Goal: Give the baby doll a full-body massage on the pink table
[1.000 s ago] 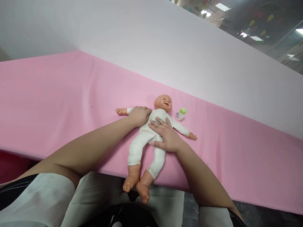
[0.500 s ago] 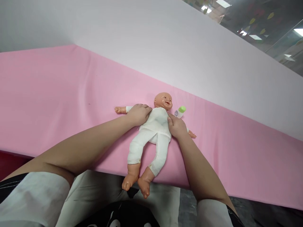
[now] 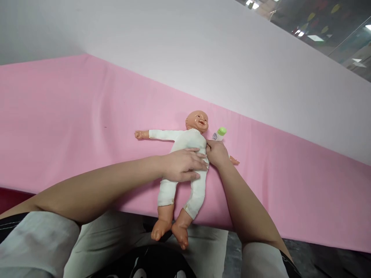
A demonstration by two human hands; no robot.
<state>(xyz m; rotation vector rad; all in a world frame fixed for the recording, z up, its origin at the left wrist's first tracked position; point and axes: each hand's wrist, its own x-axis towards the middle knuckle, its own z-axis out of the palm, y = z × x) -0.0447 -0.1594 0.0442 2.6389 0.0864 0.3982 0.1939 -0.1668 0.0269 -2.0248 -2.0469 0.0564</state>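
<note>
I see a doll [image 3: 185,154] in a white suit lying face up on the pink counter [image 3: 72,127], head toward the wall, arms out to both sides, bare feet hanging off the near edge above my lap. My left hand [image 3: 182,165] lies flat across its belly and hips, fingers stretched out and together, palm down on the cloth; it presses rather than grips. My right hand [image 3: 216,153] is curled at the doll's shoulder on my right side, fingertips bunched against the white suit near the armpit, seemingly pinching the fabric there, though I cannot tell for sure that it has hold of it. The doll's small hand pokes out just past my right wrist. A little bottle [image 3: 219,134] with a green cap lies just beside the doll's head, close to my right hand, not touching it.
</note>
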